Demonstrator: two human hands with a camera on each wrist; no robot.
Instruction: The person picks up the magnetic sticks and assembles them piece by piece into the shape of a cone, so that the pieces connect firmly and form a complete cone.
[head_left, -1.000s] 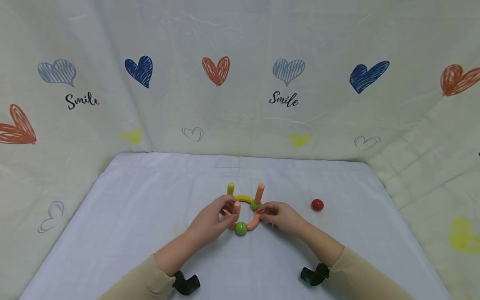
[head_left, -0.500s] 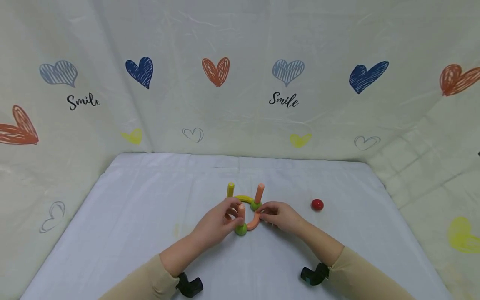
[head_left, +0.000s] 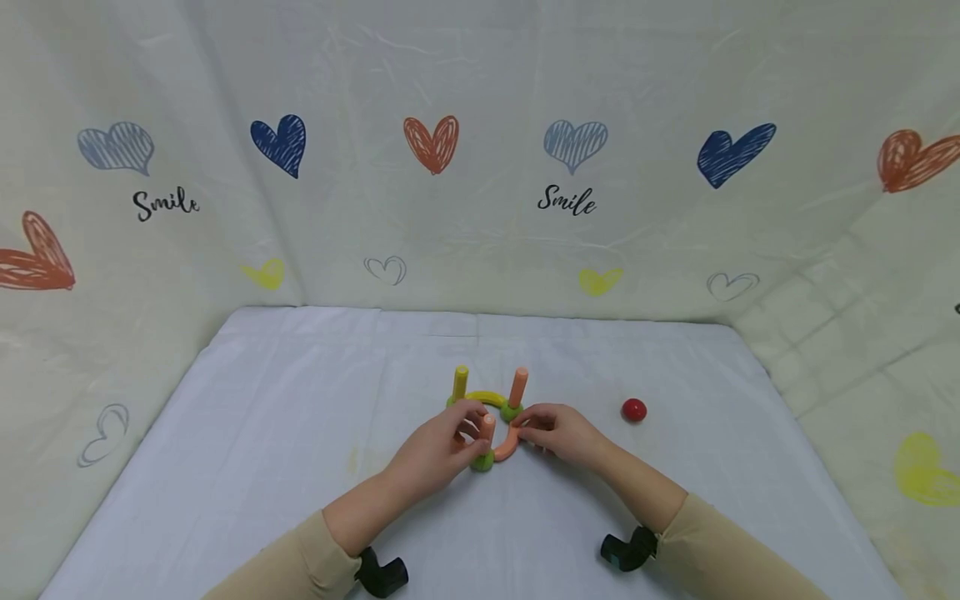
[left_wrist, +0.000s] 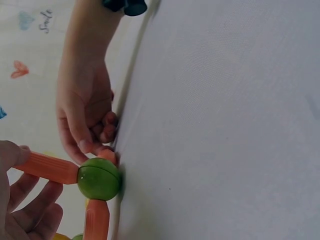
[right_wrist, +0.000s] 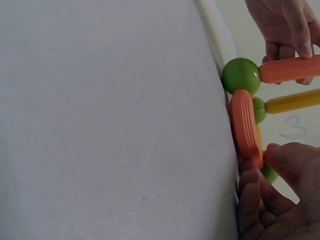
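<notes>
A ring of curved rods and green balls lies mid-table in the head view. My left hand [head_left: 435, 446] pinches an upright straight orange stick [head_left: 488, 429] between thumb and fingers. That stick's lower end meets the near green ball [left_wrist: 99, 179], as both wrist views show. Thumb and fingers of my right hand [head_left: 562, 432] pinch the curved orange rod [right_wrist: 244, 125] on the ring's right side. Behind, another orange stick [head_left: 518, 387] stands on a green ball [head_left: 511, 412], and a yellow stick [head_left: 460, 383] rises at the far left. A curved yellow rod [head_left: 487, 398] spans between them.
A red ball [head_left: 634, 410] lies on the white-covered table [head_left: 300, 400], right of the ring. Black wrist cameras [head_left: 382, 573] hang below both sleeves. A cloth backdrop [head_left: 480, 208] with printed hearts encloses the table's back and sides.
My left hand has carried the orange stick rightward, from left of the near green ball to over it. More of the yellow stick's base now shows. My right hand keeps its place.
</notes>
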